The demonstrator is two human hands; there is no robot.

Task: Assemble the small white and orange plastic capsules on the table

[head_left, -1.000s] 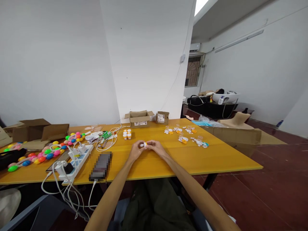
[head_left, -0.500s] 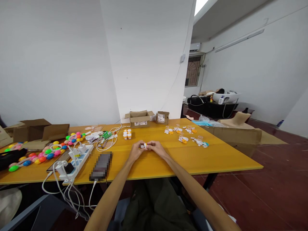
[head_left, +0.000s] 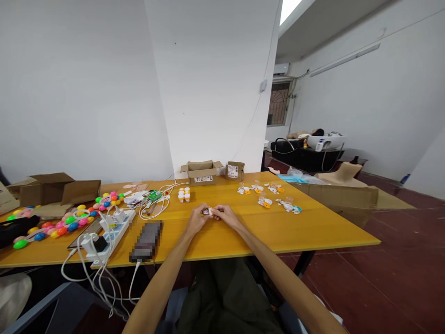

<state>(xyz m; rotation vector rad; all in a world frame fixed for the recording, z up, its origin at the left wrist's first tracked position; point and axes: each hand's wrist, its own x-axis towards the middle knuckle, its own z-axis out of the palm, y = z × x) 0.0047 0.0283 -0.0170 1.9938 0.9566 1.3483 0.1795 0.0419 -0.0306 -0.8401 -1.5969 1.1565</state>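
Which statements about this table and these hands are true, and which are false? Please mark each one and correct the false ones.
1. The left hand and right hand meet at a small white piece. True.
2. The phone lies right of the hands. False: the phone lies left of them.
3. An open box stands near the wall. True.
4. The power strip is black. False: the power strip is white.
5. Colourful balls lie left of the phone. True.

A container [head_left: 207, 212] sits between left hand [head_left: 197, 218] and right hand [head_left: 225, 215] above a table [head_left: 295, 232], with jars [head_left: 184, 195] behind, cartons [head_left: 200, 178] farther back, loose parts [head_left: 267, 204] right, phone [head_left: 147, 241] and power strip [head_left: 120, 229] left.
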